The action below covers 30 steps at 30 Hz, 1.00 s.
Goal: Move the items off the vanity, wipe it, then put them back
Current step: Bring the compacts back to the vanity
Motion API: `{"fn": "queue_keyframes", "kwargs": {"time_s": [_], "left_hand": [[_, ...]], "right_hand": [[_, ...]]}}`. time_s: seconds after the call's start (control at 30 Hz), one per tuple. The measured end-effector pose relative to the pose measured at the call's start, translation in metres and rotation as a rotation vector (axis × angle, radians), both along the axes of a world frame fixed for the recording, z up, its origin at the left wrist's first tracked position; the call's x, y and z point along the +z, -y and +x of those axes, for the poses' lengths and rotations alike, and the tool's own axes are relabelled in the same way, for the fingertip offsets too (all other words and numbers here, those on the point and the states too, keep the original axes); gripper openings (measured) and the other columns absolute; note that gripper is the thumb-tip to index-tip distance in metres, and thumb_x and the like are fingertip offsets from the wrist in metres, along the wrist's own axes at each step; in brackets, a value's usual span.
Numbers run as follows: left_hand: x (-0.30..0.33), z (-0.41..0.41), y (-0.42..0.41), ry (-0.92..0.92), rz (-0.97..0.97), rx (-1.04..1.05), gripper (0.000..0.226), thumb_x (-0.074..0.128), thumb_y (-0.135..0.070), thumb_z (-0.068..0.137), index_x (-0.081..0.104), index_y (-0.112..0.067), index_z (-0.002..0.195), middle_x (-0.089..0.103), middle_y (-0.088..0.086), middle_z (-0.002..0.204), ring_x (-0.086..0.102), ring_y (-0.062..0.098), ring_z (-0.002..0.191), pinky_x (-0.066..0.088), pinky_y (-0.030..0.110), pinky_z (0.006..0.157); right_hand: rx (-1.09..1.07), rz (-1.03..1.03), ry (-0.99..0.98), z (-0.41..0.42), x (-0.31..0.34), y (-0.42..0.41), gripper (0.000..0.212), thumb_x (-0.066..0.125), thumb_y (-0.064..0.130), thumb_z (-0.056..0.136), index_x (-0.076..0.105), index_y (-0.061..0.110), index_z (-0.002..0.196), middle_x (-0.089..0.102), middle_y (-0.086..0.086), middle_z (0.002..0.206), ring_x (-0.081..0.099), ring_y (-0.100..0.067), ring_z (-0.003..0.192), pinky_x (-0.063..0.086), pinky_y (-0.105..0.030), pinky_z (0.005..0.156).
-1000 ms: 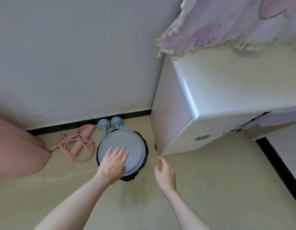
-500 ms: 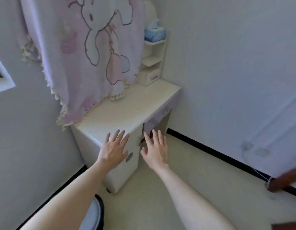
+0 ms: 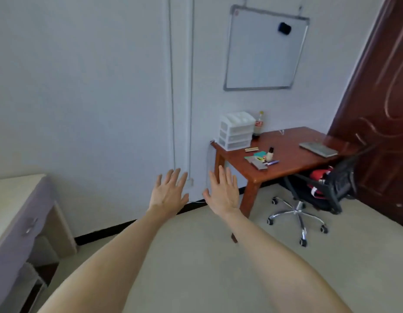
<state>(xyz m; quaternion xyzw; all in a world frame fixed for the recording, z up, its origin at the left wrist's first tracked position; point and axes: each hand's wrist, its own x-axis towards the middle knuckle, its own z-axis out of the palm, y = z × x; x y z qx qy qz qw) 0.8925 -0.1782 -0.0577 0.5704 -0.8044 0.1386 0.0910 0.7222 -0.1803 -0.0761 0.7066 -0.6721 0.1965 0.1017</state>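
Both hands, left (image 3: 168, 192) and right (image 3: 223, 192), hang spread and empty in mid-air, the vanity (image 3: 14, 197) at far left shows a bare top, so clearing looks done, while the table (image 3: 293, 154) carries one organiser (image 3: 235, 132), one bottle (image 3: 258, 125), one laptop (image 3: 318, 149) and a small heap (image 3: 261, 158) near its front edge, awaiting return.

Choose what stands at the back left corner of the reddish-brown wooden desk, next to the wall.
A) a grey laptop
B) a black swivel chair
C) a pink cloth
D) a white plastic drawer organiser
D: the white plastic drawer organiser stands at that corner of the reddish-brown wooden desk, while the flat grey laptop lies toward the right end.
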Motion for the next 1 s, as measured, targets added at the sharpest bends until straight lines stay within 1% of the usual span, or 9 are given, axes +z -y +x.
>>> {"fn": "queue_keyframes", "kwargs": {"time_s": [0.07,0.2,0.33,0.5,0.63,0.87,1.0], "left_hand": [[0.007,-0.055,0.020,-0.010,-0.019,-0.079,0.063,0.028,-0.044,0.097,0.003,-0.019,0.149,0.004,0.005,0.156,0.003,0.024,0.143,0.007,0.044,0.116],[0.010,-0.141,0.051,-0.038,-0.022,-0.198,0.063,0.032,-0.043,0.096,0.008,-0.019,0.149,0.011,0.005,0.155,0.008,0.025,0.142,0.009,0.046,0.115],[0.002,-0.199,0.087,-0.022,-0.014,-0.274,0.063,0.034,-0.044,0.095,0.010,-0.019,0.148,0.016,0.006,0.154,0.012,0.025,0.140,0.011,0.044,0.115],[-0.020,-0.248,0.148,0.000,0.043,-0.328,0.063,0.035,-0.045,0.094,0.012,-0.019,0.148,0.019,0.006,0.153,0.015,0.024,0.140,0.015,0.044,0.114],[-0.040,-0.282,0.211,-0.025,0.105,-0.353,0.062,0.036,-0.044,0.095,0.013,-0.020,0.148,0.017,0.005,0.154,0.013,0.024,0.141,0.014,0.044,0.115],[-0.087,-0.317,0.336,0.007,0.263,-0.393,0.062,0.037,-0.046,0.095,0.017,-0.019,0.147,0.020,0.005,0.153,0.016,0.024,0.141,0.018,0.040,0.114],[-0.108,-0.339,0.396,0.036,0.352,-0.405,0.063,0.042,-0.039,0.095,0.018,-0.014,0.147,0.021,0.007,0.152,0.018,0.024,0.140,0.021,0.039,0.114]], "right_hand": [[-0.095,-0.018,-0.011,-0.056,0.008,0.007,0.063,0.041,0.040,0.093,0.021,0.017,0.148,0.015,-0.017,0.155,0.007,-0.033,0.144,0.007,-0.047,0.117],[-0.234,-0.034,-0.049,-0.146,0.015,0.015,0.060,0.049,0.036,0.088,0.035,0.014,0.142,0.029,-0.019,0.149,0.020,-0.035,0.140,0.019,-0.049,0.113],[-0.335,0.015,-0.024,-0.202,0.008,0.038,0.058,0.044,0.036,0.091,0.031,0.016,0.143,0.026,-0.018,0.151,0.017,-0.034,0.141,0.016,-0.048,0.114],[-0.389,0.088,0.002,-0.248,-0.027,0.080,0.058,0.044,0.036,0.092,0.029,0.017,0.144,0.023,-0.016,0.153,0.016,-0.032,0.142,0.014,-0.046,0.115],[-0.418,0.151,0.024,-0.278,-0.052,0.137,0.058,0.042,0.038,0.093,0.027,0.018,0.146,0.022,-0.015,0.153,0.015,-0.030,0.143,0.012,-0.044,0.115],[-0.439,0.264,0.083,-0.315,-0.085,0.251,0.058,0.042,0.038,0.093,0.027,0.018,0.145,0.024,-0.012,0.153,0.016,-0.028,0.143,0.017,-0.042,0.115],[-0.404,0.325,0.127,-0.332,-0.105,0.305,0.056,0.042,0.035,0.093,0.029,0.016,0.144,0.027,-0.013,0.151,0.019,-0.028,0.142,0.020,-0.040,0.115]]}}
